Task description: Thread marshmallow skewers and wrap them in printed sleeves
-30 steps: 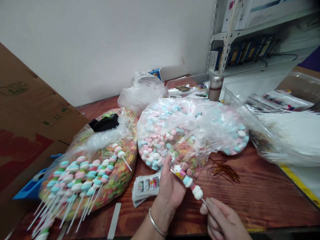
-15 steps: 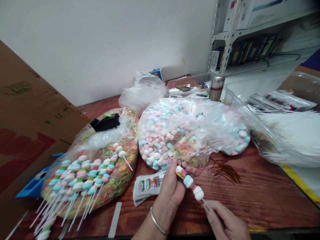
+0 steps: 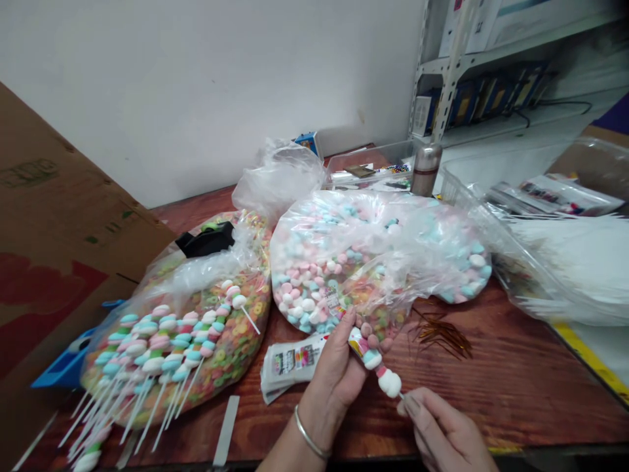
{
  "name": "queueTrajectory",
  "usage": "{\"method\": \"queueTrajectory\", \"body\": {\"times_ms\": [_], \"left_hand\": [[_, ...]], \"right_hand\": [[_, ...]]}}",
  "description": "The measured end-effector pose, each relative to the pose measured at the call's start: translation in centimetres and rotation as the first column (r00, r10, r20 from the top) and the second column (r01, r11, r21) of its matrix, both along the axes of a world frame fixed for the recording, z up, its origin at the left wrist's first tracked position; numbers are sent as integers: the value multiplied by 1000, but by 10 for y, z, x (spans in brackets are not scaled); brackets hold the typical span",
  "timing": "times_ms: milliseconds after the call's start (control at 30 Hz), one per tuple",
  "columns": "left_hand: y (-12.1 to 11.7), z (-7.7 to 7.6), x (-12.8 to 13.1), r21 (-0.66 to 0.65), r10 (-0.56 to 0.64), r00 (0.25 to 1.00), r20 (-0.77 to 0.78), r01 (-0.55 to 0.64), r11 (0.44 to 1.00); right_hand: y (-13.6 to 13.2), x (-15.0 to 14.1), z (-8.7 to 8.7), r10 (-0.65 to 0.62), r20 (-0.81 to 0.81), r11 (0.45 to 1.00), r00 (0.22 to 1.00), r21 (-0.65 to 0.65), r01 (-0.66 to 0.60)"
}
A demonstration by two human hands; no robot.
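My right hand (image 3: 442,423) pinches the stick of a candy skewer (image 3: 390,383) strung with white, blue and pink marshmallows. The skewer's upper end sits inside a small printed clear bag (image 3: 358,341), which my left hand (image 3: 339,370) holds with thumb and fingers closed round it. Beside my left wrist lies a stack of similar printed bags (image 3: 289,362). Left of that, many finished candy skewers (image 3: 162,341) rest on a big bag of gummy rings (image 3: 246,295), sticks pointing toward me.
A large clear bag of marshmallows (image 3: 304,282) lies ahead of my hands. Brown twist ties (image 3: 445,335) are to its right front. A clear bin (image 3: 535,288) with white sticks stands at right, a metal bottle (image 3: 426,170) behind, a cardboard box (image 3: 63,216) at left.
The skewer has slid further up into the small printed bag, so fewer marshmallows show below its opening. My right hand has shifted slightly; my left hand stays nearly in place.
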State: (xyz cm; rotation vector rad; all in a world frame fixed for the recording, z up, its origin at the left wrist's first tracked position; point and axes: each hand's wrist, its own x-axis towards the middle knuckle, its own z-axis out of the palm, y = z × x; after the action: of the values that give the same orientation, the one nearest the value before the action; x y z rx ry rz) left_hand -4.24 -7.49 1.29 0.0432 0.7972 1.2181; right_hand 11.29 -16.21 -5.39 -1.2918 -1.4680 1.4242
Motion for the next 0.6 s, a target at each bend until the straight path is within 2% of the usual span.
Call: {"method": "queueTrajectory", "body": {"times_ms": [33, 67, 100, 133, 200, 233, 267, 300, 333, 400, 433, 500, 600], "left_hand": [[0, 1, 2, -4, 13, 1000, -9, -13, 1000], [0, 1, 4, -13, 33, 999, -22, -33, 999], [-1, 1, 7, -27, 60, 997, -39, -61, 998], [-1, 1, 11, -46, 89, 994, -56, -92, 995], [-4, 0, 20, -81, 145, 985, -90, -152, 985], [-7, -1, 24, -89, 157, 982, -103, -167, 982], [-11, -2, 29, -89, 155, 982, -109, -165, 982], [-15, -4, 33, -80, 141, 984, -109, -150, 985], [-19, -6, 36, -67, 115, 988, -101, -122, 990], [-26, -8, 39, -33, 53, 997, -63, -55, 998], [-27, -9, 38, -14, 43, 998, -47, -44, 999], [-26, -7, 33, 24, 79, 996, -31, -78, 997], [-14, -1, 19, 75, 170, 983, -63, -165, 983]], "right_hand": [[1, 1, -1, 14, 38, 1000, 999, 16, -14], [1, 2, -2, 1, 109, 996, 994, 92, -12], [2, 3, -3, -43, 191, 973, 981, 230, -2], [3, 3, -5, -116, 265, 919, 957, 394, 3], [4, 1, -7, -280, 335, 742, 900, 671, -19], [4, -1, -7, -334, 332, 668, 882, 744, -27], [5, -4, -6, -350, 326, 645, 878, 764, -27], [6, -7, -4, -346, 318, 674, 883, 738, -2], [6, -11, -2, -329, 302, 735, 895, 677, 42], [7, -15, 2, -287, 246, 863, 926, 485, 138], [8, -16, 4, -272, 215, 905, 938, 388, 173], [8, -15, 6, -241, 162, 947, 957, 254, 195], [7, -10, 6, -208, 121, 971, 971, 143, 190]]}}
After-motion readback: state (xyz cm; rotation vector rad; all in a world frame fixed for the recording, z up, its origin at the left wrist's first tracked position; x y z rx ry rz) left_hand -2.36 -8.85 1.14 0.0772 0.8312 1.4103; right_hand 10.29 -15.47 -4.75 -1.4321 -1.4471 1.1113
